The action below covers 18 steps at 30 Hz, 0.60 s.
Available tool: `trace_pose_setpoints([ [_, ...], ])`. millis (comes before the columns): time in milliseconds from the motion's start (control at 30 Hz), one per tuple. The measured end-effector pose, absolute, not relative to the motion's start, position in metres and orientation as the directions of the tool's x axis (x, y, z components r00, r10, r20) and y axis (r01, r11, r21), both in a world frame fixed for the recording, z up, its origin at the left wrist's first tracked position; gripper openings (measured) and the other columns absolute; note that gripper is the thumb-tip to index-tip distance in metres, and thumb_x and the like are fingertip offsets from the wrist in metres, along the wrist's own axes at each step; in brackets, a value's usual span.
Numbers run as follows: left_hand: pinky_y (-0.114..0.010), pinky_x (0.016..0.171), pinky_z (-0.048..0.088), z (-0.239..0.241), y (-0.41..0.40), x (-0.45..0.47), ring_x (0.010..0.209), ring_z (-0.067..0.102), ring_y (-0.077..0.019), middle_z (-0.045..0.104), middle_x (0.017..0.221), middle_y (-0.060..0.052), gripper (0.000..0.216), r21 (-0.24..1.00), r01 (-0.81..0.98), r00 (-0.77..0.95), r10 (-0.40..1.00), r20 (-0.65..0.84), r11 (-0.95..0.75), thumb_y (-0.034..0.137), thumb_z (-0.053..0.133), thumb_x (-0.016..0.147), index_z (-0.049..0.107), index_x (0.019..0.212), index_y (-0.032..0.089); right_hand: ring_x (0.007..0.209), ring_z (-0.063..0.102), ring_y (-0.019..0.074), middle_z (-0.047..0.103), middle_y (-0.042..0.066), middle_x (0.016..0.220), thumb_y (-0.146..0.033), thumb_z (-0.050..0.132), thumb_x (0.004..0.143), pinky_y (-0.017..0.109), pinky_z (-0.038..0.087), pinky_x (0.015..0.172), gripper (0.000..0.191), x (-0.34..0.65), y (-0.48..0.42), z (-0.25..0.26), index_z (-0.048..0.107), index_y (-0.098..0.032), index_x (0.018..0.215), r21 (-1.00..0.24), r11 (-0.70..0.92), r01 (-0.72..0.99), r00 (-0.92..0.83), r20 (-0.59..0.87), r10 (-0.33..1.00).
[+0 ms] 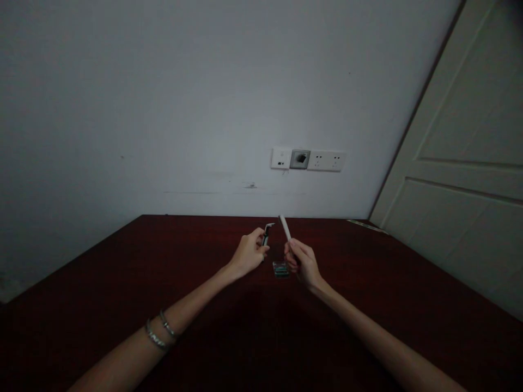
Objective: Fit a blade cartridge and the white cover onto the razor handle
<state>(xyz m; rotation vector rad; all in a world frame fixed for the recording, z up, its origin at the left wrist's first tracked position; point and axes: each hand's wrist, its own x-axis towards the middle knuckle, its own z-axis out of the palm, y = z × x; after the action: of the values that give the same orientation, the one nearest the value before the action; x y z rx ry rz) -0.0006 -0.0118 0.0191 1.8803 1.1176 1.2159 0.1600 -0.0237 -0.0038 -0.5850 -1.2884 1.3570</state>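
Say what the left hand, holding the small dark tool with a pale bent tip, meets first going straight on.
Likely the slim white rod held in the right hand: the left hand and its tool point toward it. Depth is unclear, so they might miss.

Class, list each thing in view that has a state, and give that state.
Left grip: closed on bent-tipped tool
Right grip: closed on white stick
Bent-tipped tool: tip toward white stick
White stick: tilted
Small case: on table, open or closed unclear
Bracelets: worn
White double socket: no plugs in
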Motion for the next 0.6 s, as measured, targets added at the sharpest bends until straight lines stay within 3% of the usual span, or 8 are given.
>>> trace_pose_setpoints([
  [200, -0.022, 0.052, 0.046, 0.034, -0.017, -0.001, 0.056, 0.059, -0.0115, 0.058, 0.069, 0.000, 0.020, 0.880, 0.228, 0.225, 0.902, 0.368, -0.416, 0.010, 0.051, 0.072, 0.049, 0.091, 0.015, 0.034, 0.021, 0.0028, 0.032, -0.009, 0.041, -0.048, 0.053, 0.080, 0.016, 0.014, 0.032, 0.036, 0.153, -0.029, -0.014, 0.048, -0.016, 0.064, -0.940, 0.144, -0.311, -0.307, 0.242, 0.920],
  [367, -0.023, 0.054, 0.047, 0.039, -0.017, -0.002, 0.057, 0.059, -0.0108, 0.058, 0.070, -0.001, 0.014, 0.885, 0.184, 0.236, 0.894, 0.382, -0.427, 0.009, 0.049, 0.073, 0.047, 0.086, 0.015, 0.033, 0.018, 0.0021, 0.031, -0.010, 0.040, -0.046, 0.055, 0.079, 0.015, 0.012, 0.032, 0.033, 0.152, -0.027, -0.006, 0.049, -0.016, 0.065, -0.886, 0.199, -0.419, -0.224, 0.314, 0.923],
  [500, -0.025, 0.060, 0.048, 0.037, -0.017, -0.002, 0.064, 0.060, -0.0120, 0.059, 0.077, -0.003, 0.015, 0.919, 0.020, 0.346, 0.865, 0.364, -0.394, 0.011, 0.050, 0.076, 0.046, 0.089, 0.015, 0.032, 0.017, 0.0017, 0.031, -0.011, 0.039, -0.047, 0.058, 0.076, 0.015, 0.011, 0.032, 0.034, 0.145, -0.034, -0.008, 0.048, -0.017, 0.064, -0.897, 0.065, -0.437, -0.317, 0.221, 0.922],
  [600, -0.025, 0.064, 0.049, 0.035, -0.017, -0.002, 0.072, 0.061, -0.0137, 0.060, 0.084, -0.006, 0.018, 0.942, -0.104, 0.429, 0.840, 0.331, -0.318, 0.016, 0.052, 0.077, 0.044, 0.093, 0.015, 0.032, 0.015, 0.0012, 0.029, -0.011, 0.039, -0.048, 0.059, 0.074, 0.015, 0.010, 0.031, 0.035, 0.140, -0.042, -0.005, 0.046, -0.017, 0.062, -0.865, 0.057, -0.499, -0.321, 0.245, 0.915],
])
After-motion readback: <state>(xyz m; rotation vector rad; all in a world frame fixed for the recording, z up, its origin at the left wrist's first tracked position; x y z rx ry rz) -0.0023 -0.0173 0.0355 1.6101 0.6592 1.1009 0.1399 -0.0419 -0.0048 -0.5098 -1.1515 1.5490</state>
